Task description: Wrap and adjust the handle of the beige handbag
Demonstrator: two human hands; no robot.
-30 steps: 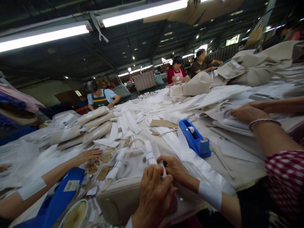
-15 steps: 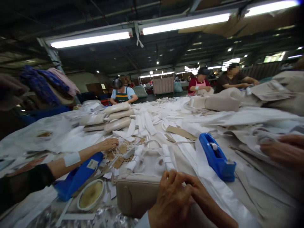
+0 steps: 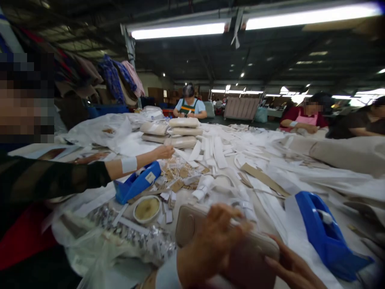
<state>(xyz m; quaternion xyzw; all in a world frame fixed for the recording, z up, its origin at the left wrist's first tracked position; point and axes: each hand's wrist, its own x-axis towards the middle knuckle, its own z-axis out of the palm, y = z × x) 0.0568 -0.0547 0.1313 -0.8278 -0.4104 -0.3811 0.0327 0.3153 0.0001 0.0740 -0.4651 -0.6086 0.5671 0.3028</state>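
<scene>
1. 2 hands meet on 1 beige handbag [image 3: 192, 224], the largest thing near them; it lies on the desk [image 3: 300, 168] at the bottom of the view, its rounded end showing just left of the fingers. It looks like padded leather or leatherette: light, soft-sided but shape-holding, smooth enough to slide under a loose grip. Judging by that, the firm top edge and the 2 ends are the safest places to hold, not the flat panel.
2. Left hand [image 3: 210, 245] lies over the bag's top with fingers [image 3: 237, 226] spread and curled down on it, pressing rather than pinching.
3. Right hand [image 3: 293, 269] comes in from the lower right, fingers against the bag's near side; whether they clasp it or only steady it I cannot tell.
4. Right of the fingers stands a blue tape dispenser [image 3: 323, 235]; heavy-based, it should stay put.
5. Beyond the fingers lie white-wrapped straps [image 3: 204, 186], limp and light, and small brown tags [image 3: 177, 174].
6. Left of the fingers a co-worker's arm [image 3: 138, 162] reaches over a second blue dispenser [image 3: 136, 184] and a small round dish [image 3: 146, 208].
7. Hidden or unclear: motion blur smears both hands, the bag's right half sits under them, its handles and clasp cannot be made out, and the frame cuts off both wrists.
</scene>
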